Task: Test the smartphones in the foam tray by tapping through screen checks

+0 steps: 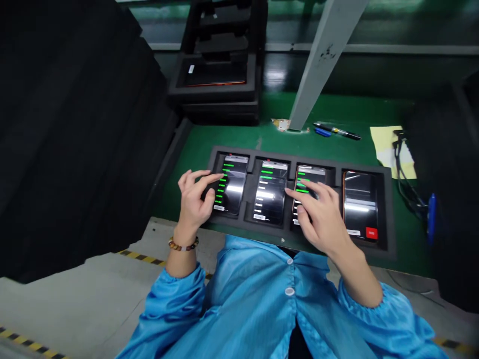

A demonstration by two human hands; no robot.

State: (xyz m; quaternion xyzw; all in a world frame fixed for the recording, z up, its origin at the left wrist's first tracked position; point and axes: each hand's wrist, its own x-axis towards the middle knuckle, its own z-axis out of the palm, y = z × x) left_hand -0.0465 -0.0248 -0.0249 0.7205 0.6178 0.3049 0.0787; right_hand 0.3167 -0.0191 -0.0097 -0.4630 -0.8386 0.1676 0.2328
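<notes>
Several phones lie face up in the slots of a dark foam tray [389, 214]. My left hand [196, 199] is open over the left edge of the leftmost phone [235, 187], its index fingertip at the lit screen with green lines. My right hand [322, 214] is open above the third phone [312, 173], covering part of it. Its index fingertip is by the right edge of the second phone [271, 192], which also shows green and white lines. The rightmost phone [359, 199] has a mostly dark screen and a red square in its lower corner. Neither hand holds anything.
Stacked black foam trays [220, 94] with a phone on top stand at the back left. A grey metal post [318, 70] rises behind the tray. Pens [339, 131], yellow paper [385, 144] and black cables [402, 174] lie to the right. Large dark shapes flank both sides.
</notes>
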